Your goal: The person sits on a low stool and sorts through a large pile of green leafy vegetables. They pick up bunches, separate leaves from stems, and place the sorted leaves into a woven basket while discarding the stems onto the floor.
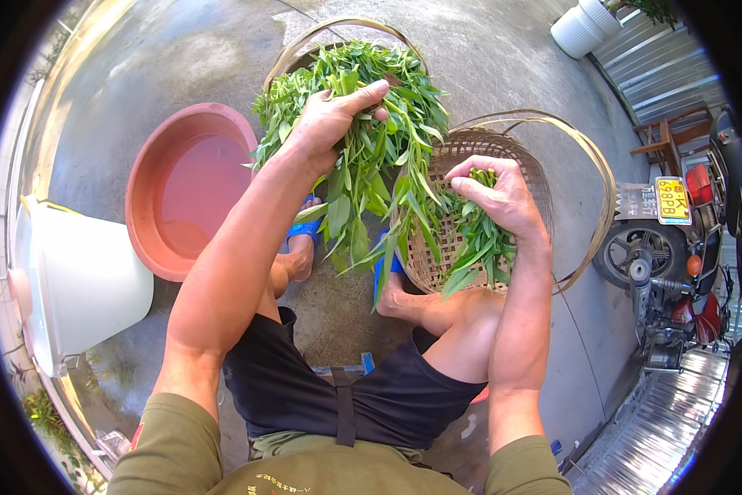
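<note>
My left hand (331, 120) is closed round a large bunch of leafy green stems (362, 198), whose leaves hang down in front of a full basket. That basket, with an arched handle (346, 23), is heaped with the same greens (297, 93). Over a second woven basket (519, 151), to the right, my right hand (501, 192) pinches a smaller bundle of greens (482, 247) by its stem ends, leaves downward. Some of this basket's open-weave bottom shows; whether greens rest on it I cannot tell.
A reddish plastic basin (139, 185) with liquid in it stands at the left, beside a white bucket (92, 272). My feet in blue sandals are between basin and baskets. A motorcycle (643, 253), a wooden chair (668, 139) and a white pot (584, 28) stand along the right.
</note>
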`<state>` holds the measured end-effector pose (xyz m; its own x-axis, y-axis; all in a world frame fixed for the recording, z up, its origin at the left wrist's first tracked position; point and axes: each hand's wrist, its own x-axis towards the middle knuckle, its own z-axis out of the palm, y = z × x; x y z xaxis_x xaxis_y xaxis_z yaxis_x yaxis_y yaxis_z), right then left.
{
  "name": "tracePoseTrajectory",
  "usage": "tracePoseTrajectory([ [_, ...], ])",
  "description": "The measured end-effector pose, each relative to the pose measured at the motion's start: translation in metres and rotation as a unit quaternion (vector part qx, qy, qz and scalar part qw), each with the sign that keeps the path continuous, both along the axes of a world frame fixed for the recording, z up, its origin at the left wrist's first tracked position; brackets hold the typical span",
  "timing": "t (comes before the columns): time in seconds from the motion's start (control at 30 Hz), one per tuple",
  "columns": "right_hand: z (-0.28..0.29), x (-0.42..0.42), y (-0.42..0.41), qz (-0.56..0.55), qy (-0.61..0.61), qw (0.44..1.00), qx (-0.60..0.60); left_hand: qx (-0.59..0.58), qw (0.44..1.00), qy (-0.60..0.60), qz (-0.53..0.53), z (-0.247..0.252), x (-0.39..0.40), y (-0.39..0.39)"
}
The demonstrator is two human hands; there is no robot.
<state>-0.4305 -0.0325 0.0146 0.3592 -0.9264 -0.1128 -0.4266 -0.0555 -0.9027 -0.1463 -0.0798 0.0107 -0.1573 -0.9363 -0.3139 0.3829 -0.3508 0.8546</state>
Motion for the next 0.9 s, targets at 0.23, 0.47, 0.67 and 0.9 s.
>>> tracePoseTrajectory([
  [0.23,0.009,0.016,0.004,0.018,-0.061,0.998,-0.014,0.020,0.999,0.038,0.000,-0.009,0.008,-0.009],
  [0.47,-0.006,0.027,0.002,0.002,0.005,0.995,-0.100,0.047,0.996,0.077,-0.014,-0.016,0.007,-0.014],
  [0.67,-0.008,0.033,0.001,-0.040,0.030,0.994,-0.101,0.061,0.989,0.130,-0.031,-0.015,0.003,-0.013],
  [0.9,-0.018,0.024,-0.006,-0.039,0.014,0.996,-0.073,0.062,0.989,0.129,-0.049,-0.025,0.010,-0.021],
])
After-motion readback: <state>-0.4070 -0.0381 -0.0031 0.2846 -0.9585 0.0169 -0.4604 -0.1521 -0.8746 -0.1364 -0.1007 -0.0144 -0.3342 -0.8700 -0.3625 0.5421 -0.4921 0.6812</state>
